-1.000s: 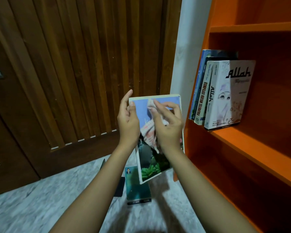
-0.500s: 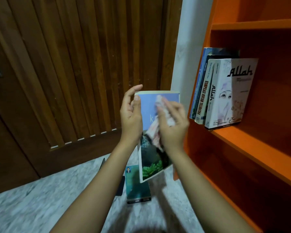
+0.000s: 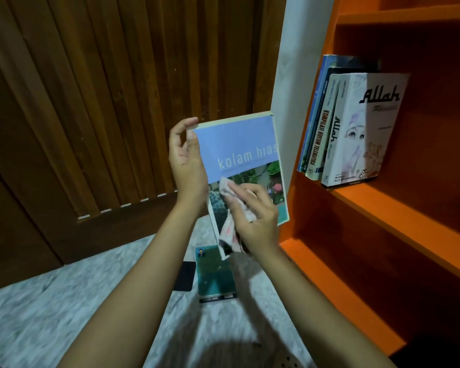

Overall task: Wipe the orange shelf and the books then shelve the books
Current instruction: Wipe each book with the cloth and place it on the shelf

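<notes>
A green book [image 3: 215, 277] lay nearest, on the floor. The right hand [image 3: 255, 216] gripped a cloth [image 3: 227, 229] against the lower cover of the held book [image 3: 239, 144]; the left hand [image 3: 186, 166] pinched its left edge. Its long axis was upright. The orange shelf [image 3: 383, 208] stood right and farther, nearer the right hand. The cloth hid the cover's lower-left corner.

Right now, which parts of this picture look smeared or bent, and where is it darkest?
Head view: the marble floor and the right hand with its cloth blur with motion; the title on the held book is readable; the wide lens slants the door slats; the orange shelf is darkest low down.
</notes>
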{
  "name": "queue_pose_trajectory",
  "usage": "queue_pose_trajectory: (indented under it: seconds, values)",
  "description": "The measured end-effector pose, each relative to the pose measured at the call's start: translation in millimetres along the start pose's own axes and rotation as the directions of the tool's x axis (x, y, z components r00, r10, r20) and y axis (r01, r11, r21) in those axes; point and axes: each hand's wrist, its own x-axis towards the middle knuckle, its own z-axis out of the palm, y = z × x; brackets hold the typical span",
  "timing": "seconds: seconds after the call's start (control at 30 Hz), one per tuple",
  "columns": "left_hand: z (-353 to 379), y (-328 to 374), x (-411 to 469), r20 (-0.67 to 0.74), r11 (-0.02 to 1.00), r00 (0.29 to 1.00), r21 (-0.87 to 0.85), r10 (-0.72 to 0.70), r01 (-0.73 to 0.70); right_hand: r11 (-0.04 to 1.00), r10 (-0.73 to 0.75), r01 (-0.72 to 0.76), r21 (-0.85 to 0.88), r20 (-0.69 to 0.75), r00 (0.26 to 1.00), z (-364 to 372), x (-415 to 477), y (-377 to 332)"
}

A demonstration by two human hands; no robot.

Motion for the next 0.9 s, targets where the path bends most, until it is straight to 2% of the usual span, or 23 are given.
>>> queue_pose_trajectory:
  seconds: [0.07, 0.1, 0.13, 0.17, 0.23, 0.3, 0.37, 0.4, 0.47, 0.53, 0.57, 0.6, 0.67, 0.73, 0.8, 0.9]
  values:
    - [-6.7, -2.5, 2.5, -0.024, 1.0, 1.0, -0.012, -0.012, 0.011, 0.977, 0.211, -0.211, 0.011, -0.112, 0.971, -8.9, 2.9, 13.6]
    - [-9.0, -3.4, 2.2, -0.029, 1.0, 0.999, -0.019, -0.017, 0.016, 0.942, 0.331, -0.334, 0.02, -0.198, 0.923, -13.7, 5.0, 19.0]
    - [-9.8, -4.2, 1.1, -0.029, 0.999, 0.999, -0.023, -0.025, 0.024, 0.908, 0.41, -0.418, 0.026, -0.268, 0.872, -16.1, 5.2, 23.5]
    - [-9.3, -5.0, -0.5, -0.03, 0.999, 0.999, -0.023, -0.033, 0.032, 0.896, 0.427, -0.443, 0.02, -0.307, 0.851, -15.0, 3.2, 25.8]
    - [-6.4, -6.1, -1.7, -0.053, 0.999, 0.998, -0.015, -0.03, 0.029, 0.926, 0.368, -0.376, 0.024, -0.267, 0.891, -5.4, -3.7, 17.2]
    - [-5.5, -9.5, 0.1, -0.08, 1.0, 0.997, 0.002, -0.021, 0.021, 0.983, 0.185, -0.184, 0.017, -0.109, 0.977, 6.2, -17.9, 7.3]
    - [-9.4, -16.2, 2.8, -0.122, 0.999, 0.992, 0.012, -0.039, 0.041, 1.0, -0.014, 0.014, -0.017, 0.035, 0.999, 9.3, -35.2, 7.5]
    - [-12.9, -18.9, 3.6, -0.149, 0.998, 0.988, 0.011, -0.052, 0.054, 0.999, -0.028, 0.029, -0.02, 0.062, 0.998, 7.4, -38.7, 12.9]
    - [-18.6, -22.3, 3.2, -0.197, 0.997, 0.978, 0.007, -0.074, 0.077, 0.983, 0.186, -0.186, -0.008, -0.033, 0.982, 0.3, -39.1, 28.2]
    - [-20.9, -23.9, 4.1, -0.242, 0.993, 0.963, -0.01, -0.116, 0.117, 0.916, 0.395, -0.4, 0.018, -0.195, 0.898, -7.0, -37.5, 41.0]
    - [-21.1, -25.4, 5.4, -0.259, 0.989, 0.955, -0.026, -0.145, 0.143, 0.911, 0.403, -0.413, 0.004, -0.227, 0.886, -8.7, -39.6, 44.7]
    - [-21.0, -27.0, 7.1, -0.272, 0.987, 0.948, -0.043, -0.164, 0.158, 0.924, 0.373, -0.383, -0.009, -0.201, 0.906, -9.5, -42.6, 43.7]
    - [-19.8, -30.0, 10.3, -0.286, 0.988, 0.946, -0.048, -0.155, 0.148, 0.977, 0.211, -0.212, -0.025, -0.029, 0.977, -9.1, -53.0, 37.0]
    - [-17.4, -32.6, 12.3, -0.277, 0.99, 0.95, -0.036, -0.143, 0.138, 0.997, 0.078, -0.077, -0.012, 0.123, 0.989, -10.6, -65.9, 34.4]
    - [-15.5, -35.6, 11.8, -0.264, 0.991, 0.955, -0.03, -0.137, 0.134, 0.989, 0.145, -0.147, 0.007, 0.138, 0.98, -16.2, -67.2, 41.3]
    - [-13.3, -39.2, 10.0, -0.186, 0.993, 0.976, -0.014, -0.117, 0.117, 0.942, 0.335, -0.337, 0.008, 0.061, 0.94, -34.0, -51.2, 55.4]
